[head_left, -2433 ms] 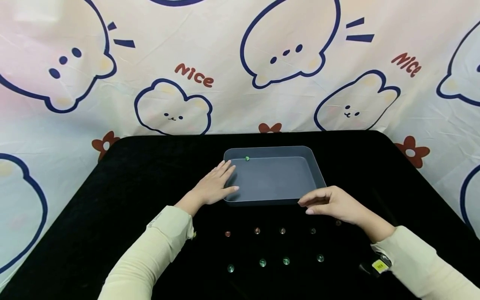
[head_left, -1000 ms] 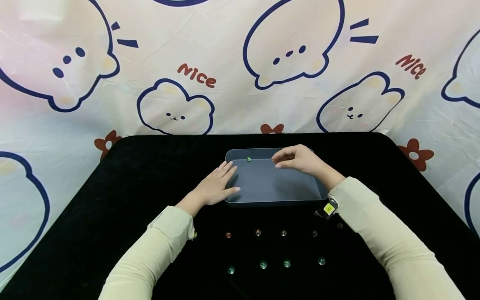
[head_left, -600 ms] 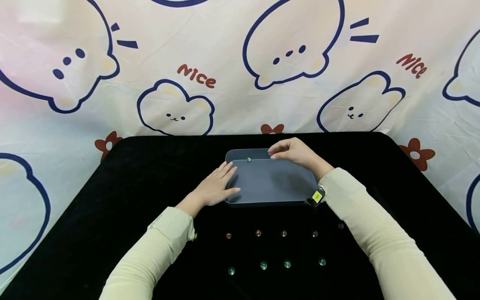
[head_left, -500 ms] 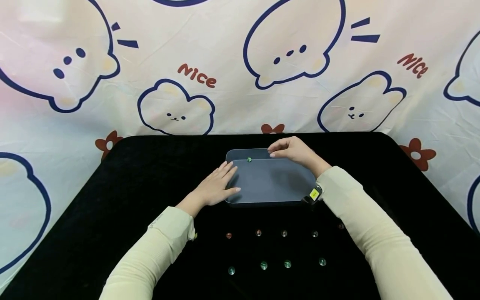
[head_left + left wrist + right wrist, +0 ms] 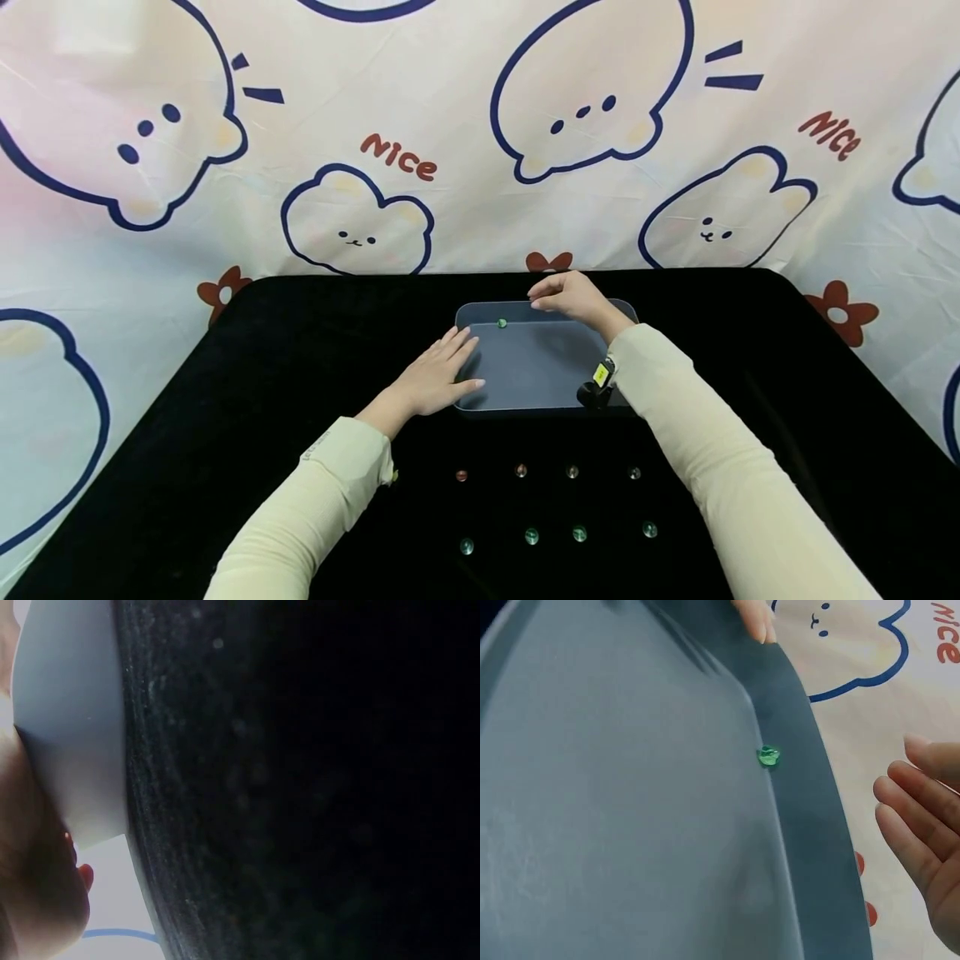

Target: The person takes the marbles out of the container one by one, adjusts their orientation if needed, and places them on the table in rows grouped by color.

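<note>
A grey rectangular tray (image 5: 517, 367) lies on the black-covered table, and one green marble (image 5: 502, 323) rests inside it against the back wall. My left hand (image 5: 431, 375) lies with fingers spread at the tray's left rim. Above the back wall is my right hand (image 5: 573, 298), its fingers bent loosely. In the right wrist view nothing shows between the fingers of the right hand (image 5: 922, 817), which are apart from the green marble (image 5: 769, 756). The left wrist view shows part of the left hand (image 5: 34, 862) beside the tray's outer wall (image 5: 75, 727).
In front of the tray, a row of reddish and clear marbles (image 5: 521, 471) lies on the black cloth (image 5: 300, 350). Nearer still is a row of greenish marbles (image 5: 532, 536). A patterned curtain (image 5: 465, 100) hangs behind the table. A dark wrist camera (image 5: 596, 392) hangs below the right sleeve.
My right hand has gone from the tray's front right corner across the tray to its back wall, then slightly left. The left hand and the green marble have stayed in place.
</note>
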A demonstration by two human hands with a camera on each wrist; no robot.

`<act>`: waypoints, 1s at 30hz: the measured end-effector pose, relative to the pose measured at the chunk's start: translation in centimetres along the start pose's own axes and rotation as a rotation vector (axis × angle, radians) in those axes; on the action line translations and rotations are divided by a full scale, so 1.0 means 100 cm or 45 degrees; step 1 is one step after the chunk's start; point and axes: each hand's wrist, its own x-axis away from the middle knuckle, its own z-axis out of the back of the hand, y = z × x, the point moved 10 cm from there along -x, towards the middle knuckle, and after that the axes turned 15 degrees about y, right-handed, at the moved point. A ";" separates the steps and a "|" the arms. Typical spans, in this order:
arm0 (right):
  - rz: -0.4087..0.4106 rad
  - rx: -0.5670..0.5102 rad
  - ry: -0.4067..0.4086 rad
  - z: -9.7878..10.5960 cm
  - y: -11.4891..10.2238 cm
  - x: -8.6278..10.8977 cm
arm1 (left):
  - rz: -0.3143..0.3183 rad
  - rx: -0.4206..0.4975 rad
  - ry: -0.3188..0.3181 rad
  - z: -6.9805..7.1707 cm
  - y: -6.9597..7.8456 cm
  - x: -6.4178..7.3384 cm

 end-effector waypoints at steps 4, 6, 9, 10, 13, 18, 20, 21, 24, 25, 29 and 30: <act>-0.013 0.029 -0.004 -0.007 0.004 -0.005 | -0.004 0.008 -0.001 -0.001 0.000 0.000; -0.012 0.069 -0.012 -0.012 0.007 -0.007 | -0.006 0.007 -0.004 -0.002 -0.001 0.000; 0.012 0.170 -0.029 -0.021 0.009 -0.009 | -0.001 0.001 -0.008 -0.002 -0.001 0.001; 0.023 0.206 -0.035 -0.024 0.009 -0.010 | -0.002 0.000 -0.006 -0.002 -0.001 0.001; 0.032 0.274 -0.052 -0.033 0.011 -0.011 | 0.005 -0.005 -0.001 -0.002 -0.002 0.001; 0.025 0.317 -0.079 -0.045 0.016 -0.013 | -0.003 -0.011 0.006 -0.002 -0.001 0.000; 0.029 0.335 -0.091 -0.049 0.017 -0.013 | -0.013 -0.009 0.010 -0.002 -0.001 0.000; 0.037 0.349 -0.097 -0.050 0.018 -0.013 | -0.017 -0.007 0.012 -0.002 -0.001 0.000; 0.059 0.377 -0.108 -0.054 0.017 -0.013 | -0.039 0.000 0.029 -0.001 0.001 0.000; 0.071 0.390 -0.111 -0.055 0.015 -0.013 | -0.044 0.003 0.033 -0.001 0.001 0.000; 0.099 0.429 -0.132 -0.061 0.011 -0.014 | -0.053 0.019 0.049 0.001 0.002 0.000; 0.112 0.446 -0.138 -0.063 0.009 -0.014 | -0.048 0.021 0.047 0.001 0.001 0.000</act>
